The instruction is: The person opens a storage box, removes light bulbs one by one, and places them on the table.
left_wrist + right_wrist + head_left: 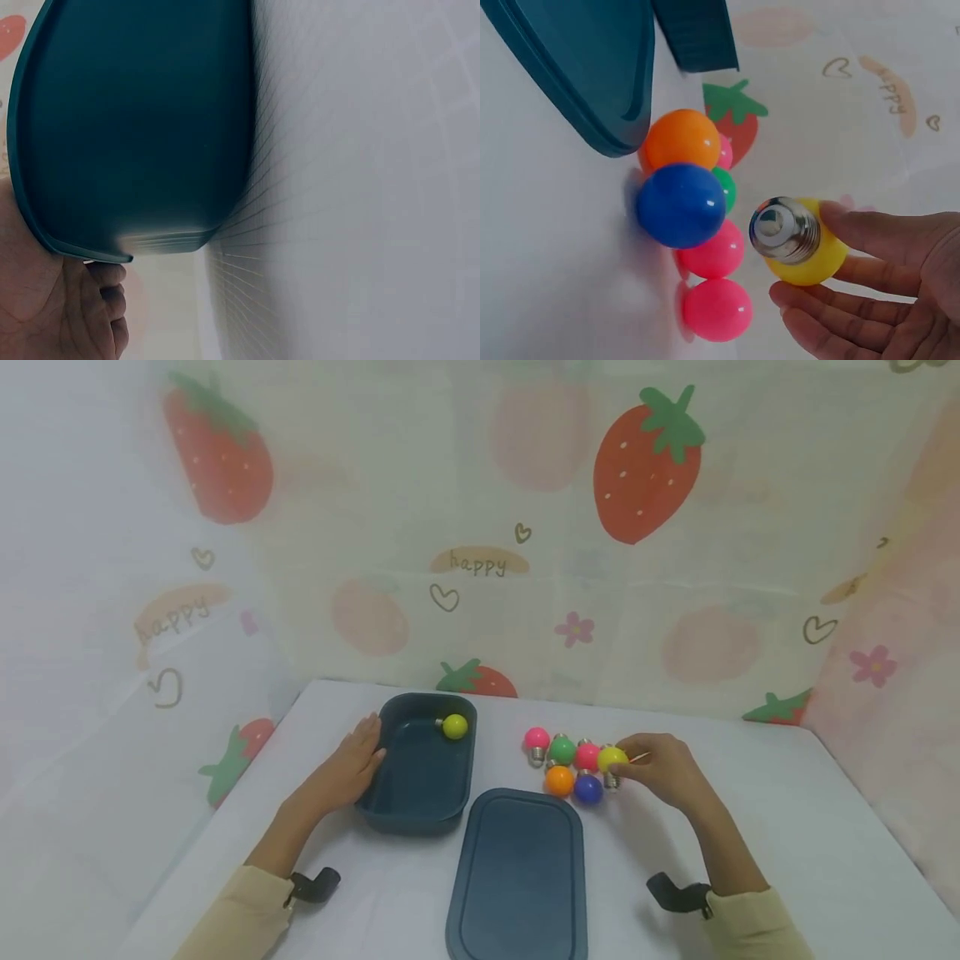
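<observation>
My right hand [663,768] pinches a yellow light bulb [814,255] between thumb and fingers. The bulb's silver screw base [784,229] faces the right wrist camera. Beside it lie a blue bulb [588,790], an orange bulb [559,781], a green bulb [562,750] and pink bulbs [536,739]. My left hand [351,767] rests along the left side of a dark teal box [416,823], fingers extended at its rim. Inside the box, near its far right corner, sits a yellow-green bulb [454,727].
A matching dark teal lid [517,877] lies flat on the white table [390,893], right of the box and nearer to me. Strawberry-printed cloth [480,627] hangs behind the table's far edge and along both sides.
</observation>
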Motion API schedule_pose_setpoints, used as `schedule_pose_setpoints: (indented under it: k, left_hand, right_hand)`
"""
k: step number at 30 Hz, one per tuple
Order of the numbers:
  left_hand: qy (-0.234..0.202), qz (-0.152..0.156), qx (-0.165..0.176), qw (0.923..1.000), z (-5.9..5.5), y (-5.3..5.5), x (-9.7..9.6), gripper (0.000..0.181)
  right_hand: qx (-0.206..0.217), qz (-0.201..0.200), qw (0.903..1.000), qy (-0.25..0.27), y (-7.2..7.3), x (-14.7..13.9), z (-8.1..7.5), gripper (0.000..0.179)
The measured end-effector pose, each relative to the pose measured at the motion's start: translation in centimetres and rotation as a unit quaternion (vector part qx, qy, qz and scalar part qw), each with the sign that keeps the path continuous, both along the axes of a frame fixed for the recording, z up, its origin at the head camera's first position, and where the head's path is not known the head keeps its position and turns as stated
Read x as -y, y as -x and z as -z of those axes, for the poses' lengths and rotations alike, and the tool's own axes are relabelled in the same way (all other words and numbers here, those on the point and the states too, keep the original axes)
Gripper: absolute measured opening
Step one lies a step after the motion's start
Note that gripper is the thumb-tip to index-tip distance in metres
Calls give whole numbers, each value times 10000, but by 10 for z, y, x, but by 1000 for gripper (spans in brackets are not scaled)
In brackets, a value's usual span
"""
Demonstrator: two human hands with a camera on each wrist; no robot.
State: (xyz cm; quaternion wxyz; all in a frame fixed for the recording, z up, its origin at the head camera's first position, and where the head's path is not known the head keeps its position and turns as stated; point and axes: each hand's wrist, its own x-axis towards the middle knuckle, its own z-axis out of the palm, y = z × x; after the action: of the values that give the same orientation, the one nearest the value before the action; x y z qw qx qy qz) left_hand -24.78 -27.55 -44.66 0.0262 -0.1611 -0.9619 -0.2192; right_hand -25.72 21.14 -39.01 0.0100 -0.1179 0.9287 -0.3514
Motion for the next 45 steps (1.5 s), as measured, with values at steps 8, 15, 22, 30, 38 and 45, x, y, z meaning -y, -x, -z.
schedule_pose_setpoints:
  k: [8,15,22,30,38,45]
  left_hand:
    - [-50,31,-3,10000,1,-2,3,62]
    - [-56,35,-28,10000,-2,-2,3,62]
    - [-4,6,-35,10000,-2,-5,5,62]
    - [-124,17,-18,9999,-6,-8,1,62]
    - [-95,64,-33,9999,-4,-5,-1,61]
    - [-110,101,-4,9999,-6,-3,-2,62]
  right_hand:
    - [103,202,9996,-158,2,0,3,34]
    - [397,331,9982,-295,2,1,6,37]
    - [504,391,9969,-468,2,4,11,38]
    - [486,411,9961,-616,3,3,19,38]
    - [602,438,9952,-637,5,1,23,37]
    - [598,439,9950,-676,7,0,27,36]
